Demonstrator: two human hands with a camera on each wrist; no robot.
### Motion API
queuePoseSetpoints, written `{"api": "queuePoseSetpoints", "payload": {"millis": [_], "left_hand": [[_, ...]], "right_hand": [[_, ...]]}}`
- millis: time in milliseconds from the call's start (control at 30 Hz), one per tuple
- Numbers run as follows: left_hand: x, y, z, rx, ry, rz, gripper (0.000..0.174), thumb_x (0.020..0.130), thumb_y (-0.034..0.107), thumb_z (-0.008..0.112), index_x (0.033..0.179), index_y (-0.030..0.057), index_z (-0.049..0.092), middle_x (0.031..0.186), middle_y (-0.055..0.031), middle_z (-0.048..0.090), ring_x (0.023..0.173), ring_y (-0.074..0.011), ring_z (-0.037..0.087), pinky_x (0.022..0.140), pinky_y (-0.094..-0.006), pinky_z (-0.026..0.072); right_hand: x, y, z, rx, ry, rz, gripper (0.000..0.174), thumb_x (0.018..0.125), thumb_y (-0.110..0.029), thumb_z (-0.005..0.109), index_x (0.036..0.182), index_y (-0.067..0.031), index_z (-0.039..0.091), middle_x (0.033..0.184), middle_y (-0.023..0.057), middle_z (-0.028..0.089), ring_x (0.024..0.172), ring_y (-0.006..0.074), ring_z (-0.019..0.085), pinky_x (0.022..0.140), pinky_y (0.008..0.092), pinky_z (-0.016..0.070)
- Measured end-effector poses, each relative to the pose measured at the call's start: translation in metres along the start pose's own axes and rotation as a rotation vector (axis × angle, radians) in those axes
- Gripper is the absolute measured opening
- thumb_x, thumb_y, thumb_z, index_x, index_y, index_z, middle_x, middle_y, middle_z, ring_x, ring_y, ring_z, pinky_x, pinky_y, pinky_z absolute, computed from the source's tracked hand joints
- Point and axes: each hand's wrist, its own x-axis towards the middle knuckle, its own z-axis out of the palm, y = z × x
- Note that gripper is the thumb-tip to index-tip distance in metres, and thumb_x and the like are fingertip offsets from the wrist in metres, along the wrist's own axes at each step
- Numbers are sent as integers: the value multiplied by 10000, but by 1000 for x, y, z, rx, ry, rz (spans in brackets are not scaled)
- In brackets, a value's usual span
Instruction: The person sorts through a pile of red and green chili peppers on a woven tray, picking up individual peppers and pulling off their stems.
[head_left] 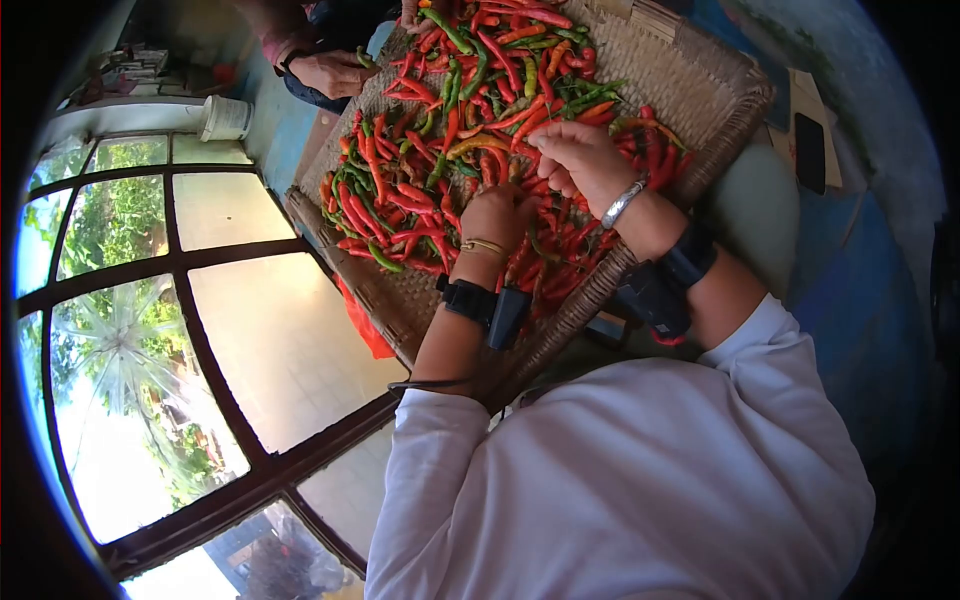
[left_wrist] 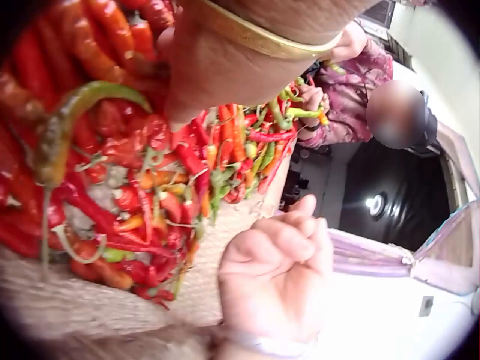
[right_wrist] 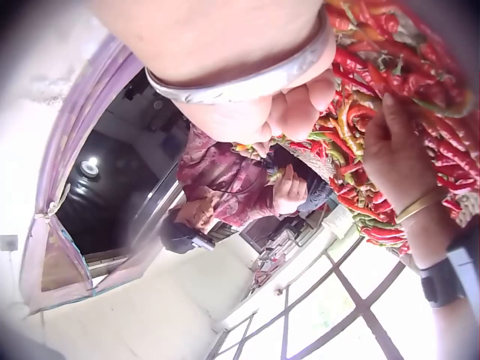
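Many chili peppers (head_left: 400,190), mostly red with some green and orange, lie heaped on a woven tray (head_left: 690,70). My left hand (head_left: 495,218), with a gold bangle at its wrist, reaches down among the peppers, and its fingertips are hidden. In the right wrist view that left hand (right_wrist: 401,154) points its fingers into the heap; I cannot tell whether it grips a pepper. Above the heap, to the right, is my right hand (head_left: 590,165), wearing a silver bangle. In the left wrist view the right hand (left_wrist: 270,266) has curled fingers, with nothing visible in them.
Across the tray another person's hand (head_left: 335,73) holds a green pepper (head_left: 366,58). A paned window (head_left: 180,260) runs along the left side, with a white bucket (head_left: 226,118) near its far end. A dark phone (head_left: 810,153) lies at the right beyond the tray.
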Motion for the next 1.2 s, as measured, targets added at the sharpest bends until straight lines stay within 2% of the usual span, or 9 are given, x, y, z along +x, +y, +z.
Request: {"api": "queuePoseSetpoints", "payload": {"millis": [333, 467, 533, 600, 733, 900, 1067, 1133, 1200], "left_hand": [[-3, 9, 1, 228, -10, 79, 236, 716, 279, 606, 889, 120, 600, 779, -85, 556, 737, -261, 580, 602, -374, 469], [0, 13, -4, 315, -63, 46, 172, 728, 265, 571, 807, 116, 605, 867, -117, 558, 797, -256, 590, 640, -390, 492], [4, 6, -1, 168, 2, 2, 179, 691, 246, 591, 778, 91, 600, 846, -119, 554, 776, -252, 585, 650, -381, 482], [6, -3, -3, 21, 15, -18, 195, 669, 244, 603, 763, 73, 593, 826, -118, 554, 756, -250, 577, 644, -371, 472], [12, -19, -12, -373, 181, -59, 259, 614, 258, 642, 738, 41, 572, 728, -98, 547, 696, -233, 547, 619, -340, 441], [26, -35, -40, -966, 65, -174, 119, 750, 121, 581, 753, 6, 550, 685, -11, 561, 561, -84, 500, 534, -240, 414], [55, -44, -73, -991, 100, -287, 112, 781, 124, 568, 820, 21, 551, 709, -14, 571, 523, -68, 497, 477, -192, 403], [66, -46, -83, -1224, 376, -282, 163, 801, 136, 562, 906, 12, 552, 724, -19, 579, 542, -67, 509, 478, -190, 417], [68, -48, -83, -1258, 428, -238, 222, 817, 142, 554, 992, 7, 538, 751, -32, 593, 563, -70, 519, 476, -190, 428]], "right_hand": [[-2, -1, -1, -15, -13, -4, 193, 829, -201, 525, 925, -42, 575, 610, 4, 543, 458, 50, 464, 383, 181, 358], [-1, -1, -1, -20, -8, -8, 177, 822, -215, 536, 864, -46, 564, 604, 12, 544, 459, 60, 471, 387, 189, 355], [-1, -1, 0, -14, -2, -24, 180, 816, -227, 546, 806, -47, 551, 597, 21, 544, 461, 70, 480, 390, 197, 351], [-1, 0, -1, -10, -12, -7, 203, 831, -207, 526, 930, -38, 576, 610, 7, 540, 454, 51, 459, 381, 174, 357], [-1, -1, 0, -29, -9, -14, 203, 833, -205, 523, 931, -34, 574, 609, 6, 539, 452, 51, 459, 382, 174, 359], [-2, -3, 0, -36, 5, 13, 203, 839, -196, 515, 940, -29, 570, 610, 4, 537, 459, 52, 465, 386, 178, 367], [0, -1, 0, -44, 2, 1, 204, 841, -193, 511, 945, -28, 569, 608, 3, 539, 463, 54, 469, 386, 179, 367], [0, -2, 1, -50, -2, 1, 203, 842, -193, 509, 944, -28, 569, 608, 2, 539, 463, 54, 471, 386, 179, 367], [-1, -3, 1, -55, 1, 4, 200, 842, -194, 510, 941, -31, 570, 606, 0, 539, 463, 53, 471, 384, 179, 364]]}}
